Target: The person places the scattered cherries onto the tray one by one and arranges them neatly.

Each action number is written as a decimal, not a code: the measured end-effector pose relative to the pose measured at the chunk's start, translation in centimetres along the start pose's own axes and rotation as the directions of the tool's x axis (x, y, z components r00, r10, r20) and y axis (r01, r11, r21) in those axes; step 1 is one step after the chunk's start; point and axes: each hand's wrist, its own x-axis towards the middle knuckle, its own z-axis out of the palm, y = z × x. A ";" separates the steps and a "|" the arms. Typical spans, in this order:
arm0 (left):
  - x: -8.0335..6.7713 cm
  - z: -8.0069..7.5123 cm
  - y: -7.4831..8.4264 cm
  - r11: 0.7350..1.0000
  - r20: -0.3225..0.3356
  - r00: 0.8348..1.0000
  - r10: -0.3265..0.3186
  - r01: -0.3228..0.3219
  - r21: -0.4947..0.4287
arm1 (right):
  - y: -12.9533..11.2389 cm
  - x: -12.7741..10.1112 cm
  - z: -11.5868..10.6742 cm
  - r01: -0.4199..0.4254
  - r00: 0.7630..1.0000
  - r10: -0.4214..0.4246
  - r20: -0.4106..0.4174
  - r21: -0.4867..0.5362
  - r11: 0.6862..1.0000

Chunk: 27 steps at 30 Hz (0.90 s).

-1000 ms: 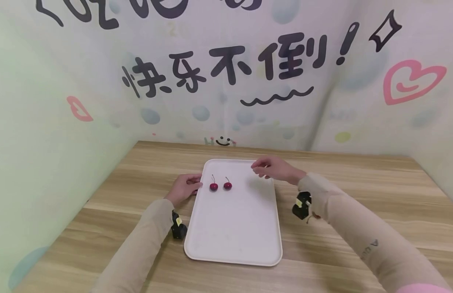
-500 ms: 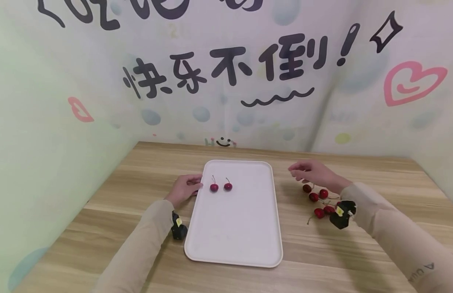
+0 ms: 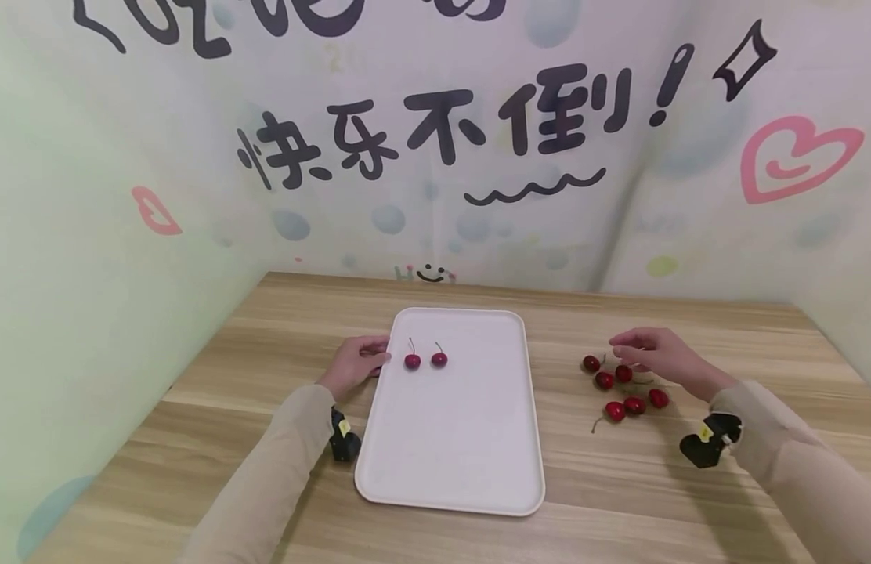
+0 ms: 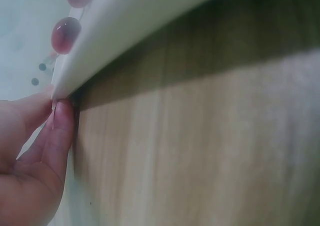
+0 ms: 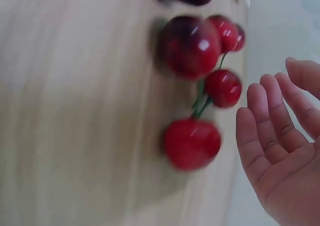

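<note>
Loose cherries (image 3: 622,385): six, red, w/ stems, clustered on the wooden table (image 3: 689,478), right of the tray, toward the table's right edge. None held.

Right hand (image 3: 661,356): hovers just over the far side of the cluster; fingers straight-ish, relaxed, slightly spread, holding nothing. Right wrist view shows the palm open beside the cherries, apart from them.

Tray (image 3: 453,462): white, rectangular, rounded corners, mid-table, long side running near to far.

Tray cherries: two, side by side near the tray's far left corner, stems up – left cherry (image 3: 412,360), right cherry (image 3: 439,359), close but apart.

Left hand (image 3: 354,362): at the tray's left edge near the far corner; fingertips (image 4: 62,117) pinch the rim, thumb side on top per left wrist view.

Sleeves: beige, both arms. Black wrist-worn cams – left (image 3: 343,442), right (image 3: 709,449).

Backdrop: pale printed wall (image 3: 435,157) on three sides of the table, black Chinese lettering, pink heart (image 3: 795,157) upper right, pink lips at left.
</note>
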 end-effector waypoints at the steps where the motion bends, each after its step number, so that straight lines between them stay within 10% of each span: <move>1: 0.0 0.0 0.0 1.000 -0.002 1.000 0.003 -0.003 -0.001 | 0.3 -0.2 -0.1 -0.006 1.000 0.006 -0.003 0.000 1.000; 27: -0.1 -0.2 -0.1 1.000 -0.001 1.000 0.029 -0.029 -0.003 | 4.1 -1.3 -0.2 -0.040 0.999 0.040 0.015 -0.002 0.999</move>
